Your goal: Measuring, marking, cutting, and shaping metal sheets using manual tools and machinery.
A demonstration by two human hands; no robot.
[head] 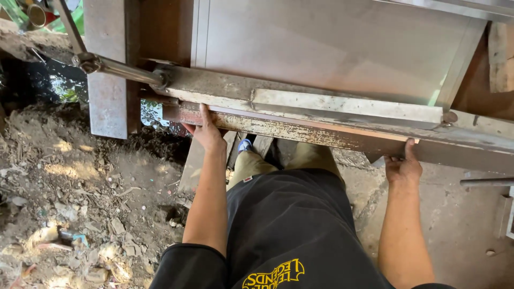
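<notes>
Both hands grip the rusty beam (300, 131) from below: left hand (206, 134) curled under its near edge, right hand (402, 168) likewise, thumb up. Steel sheet (332, 48) lies just beyond the fingers. Beam looks heavy, stiff, rough-edged; open room only toward the legs, rubble left

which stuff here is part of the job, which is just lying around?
In hand: left hand and right hand on the rusty beam; metal sheet above it.
Lying about: rubble, steel plate, rod.
</notes>
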